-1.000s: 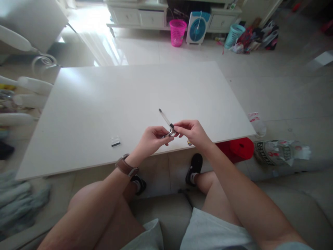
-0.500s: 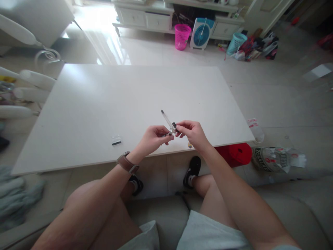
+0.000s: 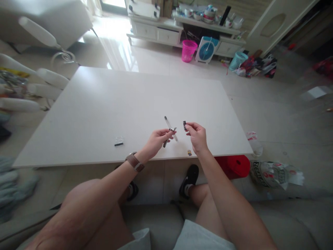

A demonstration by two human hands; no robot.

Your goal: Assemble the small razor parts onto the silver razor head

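Note:
My left hand (image 3: 158, 139), with a brown-strapped watch on its wrist, is closed around a small metal tool (image 3: 172, 129) with a silver end and a dark handle; its exact kind is unclear. A small black piece (image 3: 184, 125) is pinched between the thumb and fingers of my right hand (image 3: 198, 136), to the right and apart from the tool. A slim clear pen (image 3: 168, 122) with a dark tip lies slantwise on the white table (image 3: 140, 100), partly covered by my left fingers. Below my right hand, a small yellow and blue figure (image 3: 189, 152) rests near the table edge.
A small clear plastic item (image 3: 119, 139) with a black strip (image 3: 119, 144) lies on the table to the left. Beyond the table stand a pink basket (image 3: 188, 51) and a blue fan (image 3: 207, 50). A red object (image 3: 238, 166) and a plastic bag (image 3: 275, 173) are at the right.
My hands were together and have moved apart; the black piece has come away from the metal tool, rightward in my right hand. The camera view has tilted up.

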